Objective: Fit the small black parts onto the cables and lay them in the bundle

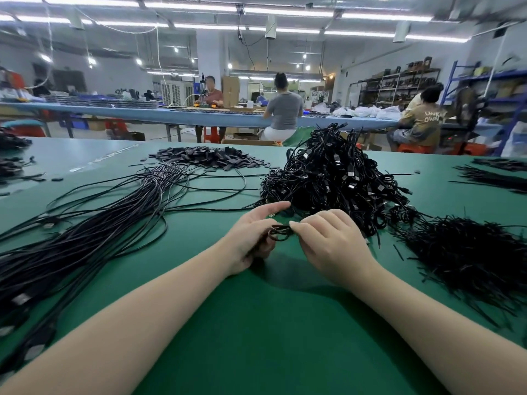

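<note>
A small coiled black cable (pixel 281 232) is held between both hands just above the green table (pixel 256 323). My left hand (pixel 251 238) grips the coil with curled fingers, its index finger stretched out. My right hand (pixel 330 240) pinches the coil's right side with its fingertips. A heap of small flat black parts (pixel 211 159) lies at the far middle of the table. Long loose black cables (pixel 94 232) run in a bundle along the left. Just behind my hands rises a tall pile of coiled cables (pixel 333 178).
A spread of thin short black strips (pixel 467 252) lies at the right, with more strips (pixel 496 175) at the far right. Beyond the table's far edge, people sit at a long blue bench (pixel 171 114). Shelving (pixel 399 84) stands at the back right.
</note>
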Available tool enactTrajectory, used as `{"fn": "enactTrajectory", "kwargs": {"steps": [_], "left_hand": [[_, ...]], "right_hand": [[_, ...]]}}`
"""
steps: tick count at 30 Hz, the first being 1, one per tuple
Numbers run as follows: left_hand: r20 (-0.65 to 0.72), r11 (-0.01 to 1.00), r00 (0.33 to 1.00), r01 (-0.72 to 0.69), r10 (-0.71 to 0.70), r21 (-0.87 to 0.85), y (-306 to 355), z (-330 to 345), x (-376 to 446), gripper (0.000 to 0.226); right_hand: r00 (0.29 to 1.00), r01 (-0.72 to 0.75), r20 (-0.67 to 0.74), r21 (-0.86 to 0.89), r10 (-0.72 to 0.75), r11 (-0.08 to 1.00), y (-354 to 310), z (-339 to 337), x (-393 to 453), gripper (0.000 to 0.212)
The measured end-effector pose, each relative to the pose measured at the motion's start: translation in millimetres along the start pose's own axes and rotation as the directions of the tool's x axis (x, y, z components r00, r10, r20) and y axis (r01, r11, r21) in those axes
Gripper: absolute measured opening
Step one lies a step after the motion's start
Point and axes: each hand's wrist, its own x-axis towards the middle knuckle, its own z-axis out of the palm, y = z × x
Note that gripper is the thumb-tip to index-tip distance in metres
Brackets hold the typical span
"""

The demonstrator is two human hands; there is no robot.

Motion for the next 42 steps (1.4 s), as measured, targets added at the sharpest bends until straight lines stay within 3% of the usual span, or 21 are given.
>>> {"fn": "enactTrajectory", "kwargs": {"steps": [4,8,10,12,17,20,24,27,29,31,33,35,36,39,42], "left_hand": [[-0.003,0.99,0.996,-0.086,0.087,0.111,-2.4,4.0,-4.8,0.039],[0.035,0.893,0.96,-0.271,0.277,0.359,-7.1,8.9,-6.2,0.024],[-0.008,0.88,0.962,-0.245,0.272,0.407,-7.7,8.1,-4.7,0.005],[-0.039,0.857,0.967,-0.204,0.252,0.473,-7.7,8.4,-5.6,0.021],[0.035,0.958,0.997,-0.073,0.066,0.277,3.6,8.6,-8.5,0.043],[0.132,0.969,0.991,-0.008,-0.025,0.248,10.8,6.6,-10.6,0.049],[-0.015,0.973,0.998,-0.052,0.057,0.226,5.7,9.6,-8.5,0.048],[0.011,0.96,0.998,-0.061,0.061,0.273,0.2,8.2,-4.9,0.05],[0.025,0.953,0.997,-0.072,0.068,0.295,-0.8,6.2,-3.3,0.05],[0.05,0.936,0.995,-0.099,0.087,0.339,-3.3,5.2,-2.5,0.047],[0.072,0.925,0.994,-0.104,0.083,0.365,-6.0,5.2,-3.3,0.046],[0.066,0.929,0.994,-0.1,0.082,0.357,-6.9,2.9,-2.4,0.046],[0.045,0.929,0.994,-0.106,0.096,0.356,-7.8,2.7,-1.7,0.045],[-0.158,0.9,0.958,-0.156,0.237,0.406,-10.1,6.2,0.4,0.031],[-0.365,0.832,0.861,-0.114,0.356,0.543,-4.0,-8.1,10.8,0.012]], "right_hand": [[0.988,-0.152,0.022,0.063,0.151,0.986,1.8,2.2,-1.9,0.015],[0.961,-0.271,0.085,0.111,0.263,0.956,5.0,1.5,-7.4,0.006],[0.967,-0.246,0.099,0.104,0.236,0.964,3.8,2.2,-7.1,0.011],[0.971,-0.228,0.094,0.1,0.219,0.968,2.0,2.1,-4.9,0.013],[0.997,-0.069,0.032,0.052,0.067,0.996,0.9,-1.0,-1.1,0.007],[0.999,-0.023,-0.033,0.076,0.025,0.997,0.7,-5.1,1.5,0.009],[0.995,-0.03,-0.092,0.064,0.036,0.998,6.2,-18.1,21.4,0.01],[0.984,0.017,-0.175,-0.009,-0.018,1.0,38.1,-32.1,77.9,0.012],[0.974,-0.149,-0.191,-0.117,0.125,0.982,76.0,-36.8,130.0,0.02],[0.908,-0.398,0.036,-0.238,0.418,0.886,118.3,-42.6,179.7,0.028],[0.7,-0.488,0.382,-0.36,0.603,0.795,142.7,-39.9,201.3,0.023],[0.524,-0.434,0.61,-0.409,0.594,0.803,133.6,-29.7,197.6,0.02],[0.488,-0.425,0.664,-0.385,0.566,0.819,118.3,-22.7,185.2,0.019],[0.491,-0.496,0.719,-0.232,0.491,0.837,53.9,5.6,114.8,0.027],[0.381,-0.553,0.802,-0.201,0.46,0.809,-14.4,19.5,34.3,0.039]]}}
